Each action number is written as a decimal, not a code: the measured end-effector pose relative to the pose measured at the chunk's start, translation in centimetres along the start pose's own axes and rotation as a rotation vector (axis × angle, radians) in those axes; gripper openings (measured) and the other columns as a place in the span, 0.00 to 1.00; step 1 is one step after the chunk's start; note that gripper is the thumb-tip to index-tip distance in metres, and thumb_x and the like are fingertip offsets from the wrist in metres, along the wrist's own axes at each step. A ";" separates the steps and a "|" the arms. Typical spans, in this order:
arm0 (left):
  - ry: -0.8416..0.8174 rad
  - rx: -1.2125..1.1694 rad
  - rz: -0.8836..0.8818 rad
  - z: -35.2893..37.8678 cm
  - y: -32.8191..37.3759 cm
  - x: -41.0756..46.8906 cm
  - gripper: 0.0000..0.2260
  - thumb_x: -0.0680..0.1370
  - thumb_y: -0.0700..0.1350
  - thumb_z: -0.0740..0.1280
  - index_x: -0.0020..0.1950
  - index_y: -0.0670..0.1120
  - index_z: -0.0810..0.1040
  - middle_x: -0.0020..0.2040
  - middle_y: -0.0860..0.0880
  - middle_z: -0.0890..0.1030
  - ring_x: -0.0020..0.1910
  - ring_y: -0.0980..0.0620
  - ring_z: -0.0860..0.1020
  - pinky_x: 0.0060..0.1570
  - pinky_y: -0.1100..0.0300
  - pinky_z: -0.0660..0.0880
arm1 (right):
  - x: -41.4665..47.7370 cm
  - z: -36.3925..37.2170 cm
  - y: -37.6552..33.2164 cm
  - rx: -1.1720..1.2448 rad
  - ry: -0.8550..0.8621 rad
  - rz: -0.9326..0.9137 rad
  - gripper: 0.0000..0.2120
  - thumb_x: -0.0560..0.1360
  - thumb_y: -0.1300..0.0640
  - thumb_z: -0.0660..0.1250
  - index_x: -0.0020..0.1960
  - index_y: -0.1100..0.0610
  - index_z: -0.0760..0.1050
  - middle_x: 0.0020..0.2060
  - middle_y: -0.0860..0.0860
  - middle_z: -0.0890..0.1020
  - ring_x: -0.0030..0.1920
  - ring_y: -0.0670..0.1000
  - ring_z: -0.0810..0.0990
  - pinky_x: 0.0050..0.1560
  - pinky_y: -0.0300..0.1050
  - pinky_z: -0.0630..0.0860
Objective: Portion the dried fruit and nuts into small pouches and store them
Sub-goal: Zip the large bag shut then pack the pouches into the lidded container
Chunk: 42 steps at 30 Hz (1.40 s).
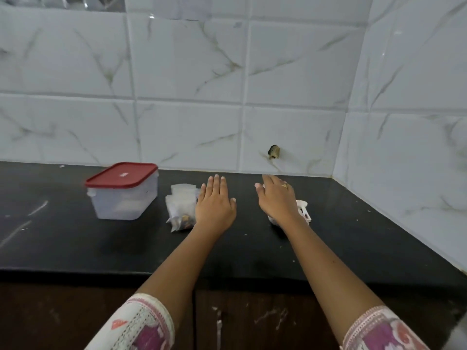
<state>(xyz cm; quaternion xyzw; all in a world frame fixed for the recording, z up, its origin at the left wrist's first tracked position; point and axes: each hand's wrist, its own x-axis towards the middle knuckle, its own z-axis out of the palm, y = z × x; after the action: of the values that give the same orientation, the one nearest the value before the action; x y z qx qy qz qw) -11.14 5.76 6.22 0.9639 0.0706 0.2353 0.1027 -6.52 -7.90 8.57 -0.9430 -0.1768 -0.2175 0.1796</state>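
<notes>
A clear plastic box with a red lid (pixel 123 192) stands closed on the black counter (pixel 75 238) at the back left. Right of it lies a heap of small clear pouches (pixel 180 207), the front ones holding dried fruit and nuts. My left hand (pixel 214 205) is stretched flat over the counter just right of the pouches, fingers straight, holding nothing. My right hand (pixel 276 198) is also flat with straight fingers, a ring on one finger. It partly hides a small white plastic object (pixel 304 210) beneath and behind it.
White marble-look tiles cover the back wall and the right wall (pixel 417 122), which meet in a corner at the counter's far right. A small dark hole (pixel 273 152) marks the back wall. Dark cabinet doors (pixel 240 322) lie below the counter edge.
</notes>
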 end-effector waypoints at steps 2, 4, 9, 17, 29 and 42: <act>0.016 0.016 -0.013 -1.0 -0.9 -0.4 0.27 0.82 0.50 0.50 0.77 0.40 0.46 0.78 0.43 0.47 0.77 0.48 0.44 0.74 0.54 0.40 | -0.4 0.3 -1.3 -0.010 -0.002 -0.040 0.20 0.81 0.52 0.49 0.69 0.60 0.63 0.69 0.54 0.69 0.72 0.53 0.62 0.72 0.50 0.54; 0.019 0.026 -0.016 -2.0 -1.8 -0.2 0.27 0.82 0.50 0.50 0.77 0.40 0.46 0.78 0.43 0.47 0.77 0.47 0.44 0.74 0.54 0.40 | -0.3 0.6 -2.6 -0.014 -0.026 -0.062 0.21 0.81 0.52 0.49 0.72 0.60 0.60 0.72 0.54 0.65 0.74 0.53 0.58 0.74 0.52 0.49; -0.005 0.099 -0.021 -2.7 -5.1 1.3 0.27 0.82 0.50 0.48 0.77 0.40 0.43 0.78 0.43 0.45 0.77 0.47 0.43 0.74 0.53 0.40 | 1.4 2.1 -5.8 -0.036 -0.093 -0.102 0.26 0.82 0.50 0.46 0.76 0.58 0.48 0.76 0.53 0.52 0.77 0.52 0.47 0.75 0.52 0.42; -0.044 0.242 -0.076 -1.1 -11.5 5.6 0.27 0.82 0.50 0.46 0.76 0.40 0.41 0.78 0.43 0.43 0.77 0.48 0.41 0.74 0.52 0.38 | 6.5 7.7 -10.7 0.004 -0.149 -0.169 0.25 0.82 0.51 0.46 0.76 0.58 0.47 0.76 0.53 0.52 0.77 0.51 0.48 0.75 0.51 0.41; -0.290 0.253 -0.459 -9.0 -23.9 13.6 0.28 0.81 0.54 0.47 0.77 0.42 0.45 0.77 0.41 0.47 0.77 0.43 0.46 0.74 0.45 0.44 | 12.4 10.8 -20.8 0.623 -0.496 0.022 0.24 0.81 0.53 0.52 0.74 0.60 0.55 0.73 0.57 0.59 0.73 0.56 0.60 0.70 0.48 0.60; -0.127 -0.284 -0.696 -8.5 -28.2 10.3 0.16 0.81 0.40 0.53 0.66 0.38 0.70 0.61 0.36 0.76 0.59 0.39 0.74 0.57 0.52 0.69 | 13.1 12.3 -24.9 0.718 -0.604 0.258 0.22 0.78 0.55 0.61 0.71 0.54 0.65 0.62 0.58 0.70 0.61 0.58 0.73 0.62 0.53 0.72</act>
<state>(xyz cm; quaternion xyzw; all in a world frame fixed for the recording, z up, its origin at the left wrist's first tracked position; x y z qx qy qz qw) -8.54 36.36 11.62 0.8711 0.3538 0.1335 0.3133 -1.48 22.31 10.93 -0.8566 -0.1664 0.1649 0.4597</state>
